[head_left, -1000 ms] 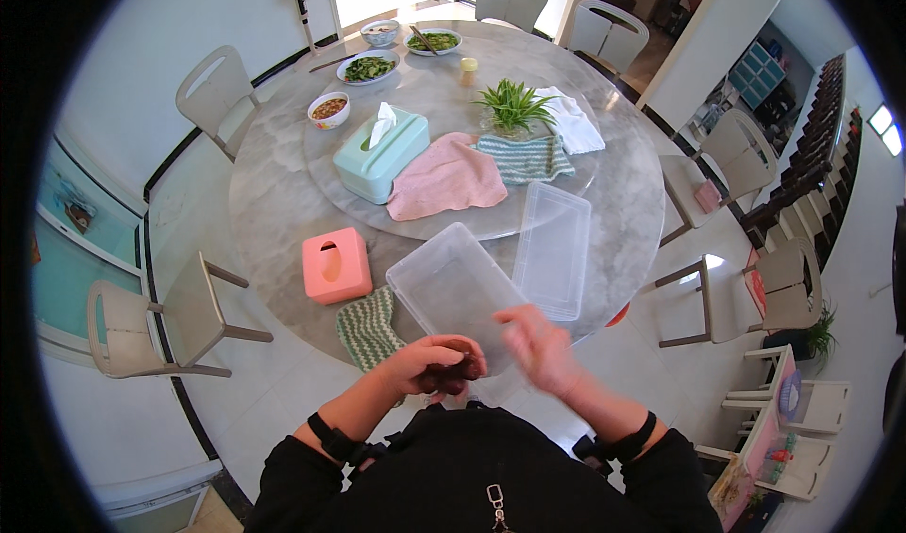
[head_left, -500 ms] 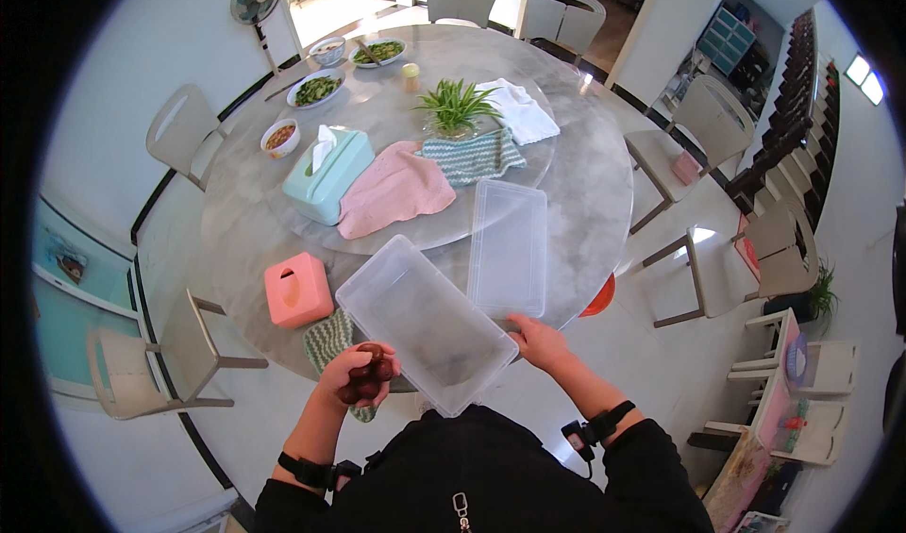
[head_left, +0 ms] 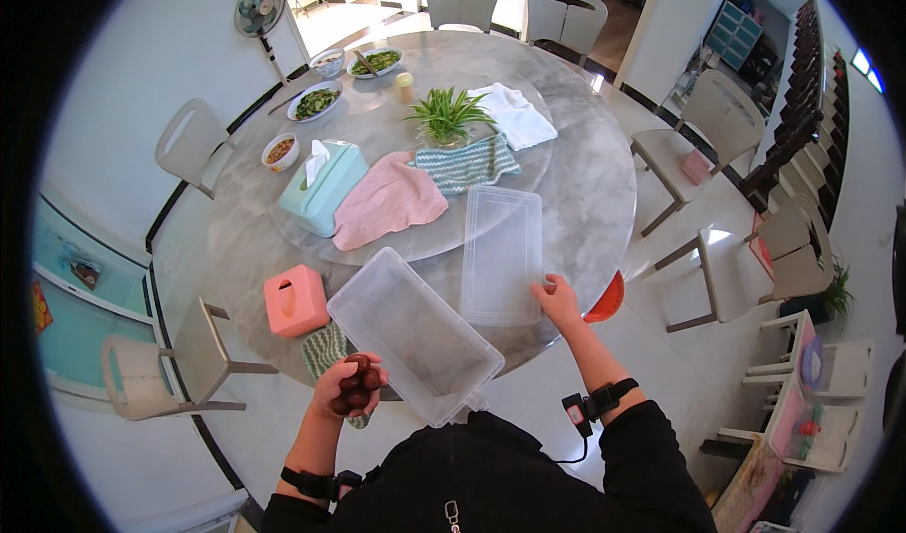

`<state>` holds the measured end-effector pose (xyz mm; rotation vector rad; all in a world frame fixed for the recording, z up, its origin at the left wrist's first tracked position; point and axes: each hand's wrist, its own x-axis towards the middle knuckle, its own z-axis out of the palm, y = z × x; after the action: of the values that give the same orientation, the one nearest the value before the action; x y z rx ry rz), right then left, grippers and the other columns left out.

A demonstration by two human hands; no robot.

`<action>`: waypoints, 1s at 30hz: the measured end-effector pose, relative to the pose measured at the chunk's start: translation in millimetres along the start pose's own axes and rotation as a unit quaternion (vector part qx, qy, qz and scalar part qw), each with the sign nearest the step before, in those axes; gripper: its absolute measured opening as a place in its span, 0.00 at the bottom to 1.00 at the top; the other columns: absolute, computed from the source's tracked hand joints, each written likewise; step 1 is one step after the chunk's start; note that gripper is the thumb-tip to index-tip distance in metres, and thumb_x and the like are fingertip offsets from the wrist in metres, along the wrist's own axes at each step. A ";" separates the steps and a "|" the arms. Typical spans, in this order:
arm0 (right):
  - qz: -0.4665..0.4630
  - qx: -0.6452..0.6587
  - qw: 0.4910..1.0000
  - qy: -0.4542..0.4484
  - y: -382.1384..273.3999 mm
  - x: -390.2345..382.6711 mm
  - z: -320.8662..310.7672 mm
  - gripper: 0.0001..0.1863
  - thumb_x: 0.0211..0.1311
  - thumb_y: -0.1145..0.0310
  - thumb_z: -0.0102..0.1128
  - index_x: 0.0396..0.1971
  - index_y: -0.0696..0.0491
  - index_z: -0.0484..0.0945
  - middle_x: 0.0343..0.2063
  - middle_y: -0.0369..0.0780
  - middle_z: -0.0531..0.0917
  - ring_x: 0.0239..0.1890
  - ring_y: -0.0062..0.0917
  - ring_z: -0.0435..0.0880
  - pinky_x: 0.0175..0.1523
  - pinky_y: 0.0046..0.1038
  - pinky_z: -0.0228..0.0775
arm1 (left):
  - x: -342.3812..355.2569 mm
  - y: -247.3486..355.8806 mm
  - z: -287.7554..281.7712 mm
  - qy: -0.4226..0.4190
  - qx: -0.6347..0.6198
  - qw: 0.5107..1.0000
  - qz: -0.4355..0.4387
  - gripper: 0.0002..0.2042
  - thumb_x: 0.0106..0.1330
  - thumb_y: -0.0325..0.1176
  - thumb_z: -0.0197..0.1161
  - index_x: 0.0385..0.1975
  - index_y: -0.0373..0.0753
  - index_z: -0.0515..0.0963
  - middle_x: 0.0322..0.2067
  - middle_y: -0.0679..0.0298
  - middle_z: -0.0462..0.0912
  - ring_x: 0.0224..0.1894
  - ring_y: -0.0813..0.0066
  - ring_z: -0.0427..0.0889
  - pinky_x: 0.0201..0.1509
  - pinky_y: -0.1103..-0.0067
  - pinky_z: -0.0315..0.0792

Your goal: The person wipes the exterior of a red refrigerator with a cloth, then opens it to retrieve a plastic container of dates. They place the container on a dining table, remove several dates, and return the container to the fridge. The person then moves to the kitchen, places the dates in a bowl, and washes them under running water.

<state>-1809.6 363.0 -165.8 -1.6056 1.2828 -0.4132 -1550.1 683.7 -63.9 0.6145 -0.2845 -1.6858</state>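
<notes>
My left hand (head_left: 351, 387) is closed around several glossy, dark reddish-brown round balls (head_left: 354, 396), over the table's near edge. To its right, a clear plastic box (head_left: 415, 325) lies slantwise with its open top up, its near corner jutting past the edge toward my body; nothing shows inside. The box's flat clear lid (head_left: 503, 255) lies on the table to the right. My right hand (head_left: 557, 299) is at the lid's right edge, its fingers partly bent and apart. Whether they touch the lid is hard to see. A green-and-white striped cloth (head_left: 326, 346) lies partly behind my left hand.
On the round marble table (head_left: 590, 184) stand a pink tissue box (head_left: 295, 302), a mint tissue box (head_left: 323, 189), a potted plant (head_left: 448, 113) and several dishes of food. A pink cloth (head_left: 392, 203) lies mid-table. Chairs surround it; an orange-red object (head_left: 607, 297) shows beyond the right edge.
My right hand has let go of the box's near right corner and moved up to the lid's right edge. My left hand keeps its hold on the balls.
</notes>
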 end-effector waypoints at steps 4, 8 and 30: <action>0.040 0.068 0.994 -0.081 -13.5 -1.7 6.2 0.28 0.49 0.59 0.62 0.46 0.62 0.67 0.38 0.41 0.76 0.37 0.22 0.74 0.44 0.23 0.66 | -1.5 -2.1 5.1 0.016 0.000 1.000 0.008 0.18 0.59 0.39 0.47 0.48 0.40 0.67 0.37 0.49 0.73 0.16 0.57 0.74 0.06 0.81 0.59; 0.034 0.119 0.989 -0.080 -23.5 -8.0 10.5 0.27 0.49 0.60 0.62 0.45 0.61 0.66 0.38 0.41 0.76 0.40 0.24 0.73 0.44 0.26 0.66 | -2.2 -5.5 6.5 0.023 -0.023 0.999 0.016 0.18 0.59 0.40 0.47 0.48 0.40 0.67 0.37 0.49 0.73 0.16 0.57 0.74 0.06 0.80 0.59; 0.029 0.403 0.903 -0.147 -79.2 -60.7 -50.7 0.16 0.63 0.64 0.45 0.50 0.51 0.69 0.22 0.28 0.73 0.22 0.10 0.68 0.25 0.13 0.60 | -5.5 -6.7 1.6 0.020 -0.013 1.000 0.017 0.18 0.56 0.39 0.50 0.44 0.36 0.69 0.33 0.48 0.74 0.15 0.58 0.74 0.05 0.80 0.59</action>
<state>-1828.8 386.9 -58.1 -0.8738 0.7627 -0.5490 -1556.0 690.2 -64.7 0.6198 -0.2439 -1.6400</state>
